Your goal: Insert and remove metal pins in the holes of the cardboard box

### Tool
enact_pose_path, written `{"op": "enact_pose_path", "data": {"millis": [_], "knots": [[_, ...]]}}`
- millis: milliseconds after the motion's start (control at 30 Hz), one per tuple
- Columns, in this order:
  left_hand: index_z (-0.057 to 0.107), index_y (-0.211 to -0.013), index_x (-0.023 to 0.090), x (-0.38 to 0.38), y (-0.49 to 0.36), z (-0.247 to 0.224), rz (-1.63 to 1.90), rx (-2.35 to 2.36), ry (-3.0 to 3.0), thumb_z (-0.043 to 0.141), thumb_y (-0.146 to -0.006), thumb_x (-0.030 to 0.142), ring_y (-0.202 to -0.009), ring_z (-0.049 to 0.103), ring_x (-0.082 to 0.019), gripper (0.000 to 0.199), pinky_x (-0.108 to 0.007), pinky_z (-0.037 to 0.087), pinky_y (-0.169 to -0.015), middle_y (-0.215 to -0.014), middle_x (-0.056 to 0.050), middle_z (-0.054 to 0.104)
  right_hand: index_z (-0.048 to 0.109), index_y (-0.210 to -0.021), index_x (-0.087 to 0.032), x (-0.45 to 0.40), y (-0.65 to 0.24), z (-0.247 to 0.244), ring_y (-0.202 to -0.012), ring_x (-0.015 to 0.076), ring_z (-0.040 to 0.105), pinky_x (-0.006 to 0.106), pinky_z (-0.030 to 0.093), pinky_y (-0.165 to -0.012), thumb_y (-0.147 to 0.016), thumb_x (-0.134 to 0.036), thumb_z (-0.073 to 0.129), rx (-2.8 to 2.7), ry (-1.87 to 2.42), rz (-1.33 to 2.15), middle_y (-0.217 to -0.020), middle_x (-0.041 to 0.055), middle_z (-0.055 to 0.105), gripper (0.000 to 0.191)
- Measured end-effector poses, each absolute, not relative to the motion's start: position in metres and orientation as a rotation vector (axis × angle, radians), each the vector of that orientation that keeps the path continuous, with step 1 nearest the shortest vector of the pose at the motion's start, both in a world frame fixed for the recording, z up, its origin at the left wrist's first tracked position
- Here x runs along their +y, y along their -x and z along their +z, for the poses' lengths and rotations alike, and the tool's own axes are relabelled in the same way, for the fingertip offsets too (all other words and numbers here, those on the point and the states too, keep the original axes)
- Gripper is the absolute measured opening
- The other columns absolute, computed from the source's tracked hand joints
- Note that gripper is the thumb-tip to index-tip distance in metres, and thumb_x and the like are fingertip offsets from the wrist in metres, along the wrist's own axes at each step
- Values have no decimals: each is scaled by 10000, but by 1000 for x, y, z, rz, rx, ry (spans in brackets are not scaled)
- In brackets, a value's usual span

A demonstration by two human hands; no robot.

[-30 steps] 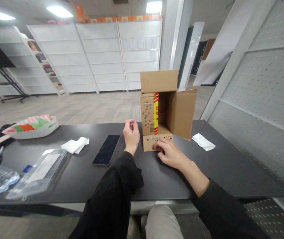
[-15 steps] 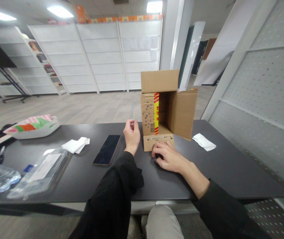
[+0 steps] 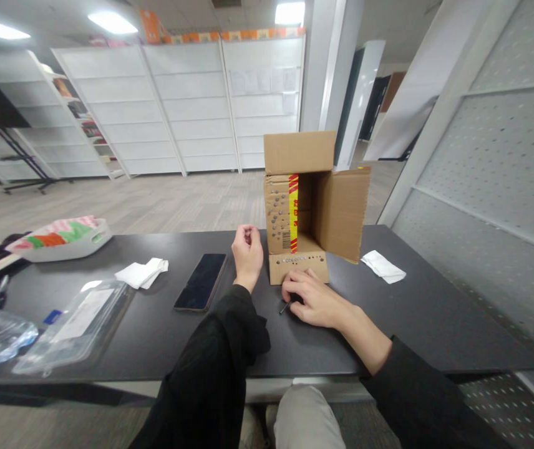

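Note:
A cardboard box (image 3: 347, 212) stands on the dark table with its flaps open. Grey round metal heads and small holes dot its left flap (image 3: 275, 218), and a row of them crosses the lower front flap (image 3: 275, 273). In front of that lower flap, my right hand (image 3: 316, 299) is closed, its fingers pinching a thin dark screw (image 3: 284, 308) whose end points down and left. To the left of the box, my left hand (image 3: 248, 252) is raised with fingers curled together; what lies inside them is hidden.
Left of my left arm lies a phone (image 3: 201, 282). Farther left are a folded tissue (image 3: 143, 273), a clear plastic case (image 3: 80, 324), a water bottle (image 3: 0, 333) and a white basket (image 3: 68, 248) with colourful contents. Another tissue (image 3: 383, 267) lies right of the box.
My right hand has shifted slightly left and down, and the screw now shows below its fingertips. My left hand has stayed in place.

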State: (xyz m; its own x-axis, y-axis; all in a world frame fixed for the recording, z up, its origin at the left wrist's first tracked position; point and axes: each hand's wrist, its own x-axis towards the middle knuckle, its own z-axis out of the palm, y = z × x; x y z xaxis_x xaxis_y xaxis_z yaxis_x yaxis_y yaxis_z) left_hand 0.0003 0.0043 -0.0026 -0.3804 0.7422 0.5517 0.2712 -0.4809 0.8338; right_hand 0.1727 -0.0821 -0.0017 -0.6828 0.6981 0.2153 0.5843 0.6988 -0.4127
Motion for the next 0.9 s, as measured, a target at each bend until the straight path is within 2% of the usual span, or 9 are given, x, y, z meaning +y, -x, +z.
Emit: {"op": "enact_pose_path", "data": {"millis": [300,567,900], "knots": [[549,-834,201,6,0,-5,1931,1368,-1502,523,-886,277,-627,515,-120,95,-237,409,-641,-680,20,559,482,-747,-196,-83,-170,-2,-877,187,502,346,307,-814,-777,-87,457,-2647,984,398,-896,20,538,116],[546,-835,199,5,0,-4,1936,1350,-1495,520,-890,280,-635,516,-117,101,-233,412,-644,-691,20,558,469,-804,-207,-83,-170,-1,-868,197,490,335,307,-781,-754,-83,462,-2580,1021,285,-879,24,526,134],[545,-831,196,5,0,-3,1932,1349,-1497,523,-893,279,-647,524,-119,105,-236,415,-657,-689,18,562,495,-853,-214,-71,-177,-8,-830,202,540,329,403,-781,-882,-175,472,-2201,1064,200,-865,53,592,54]]}}
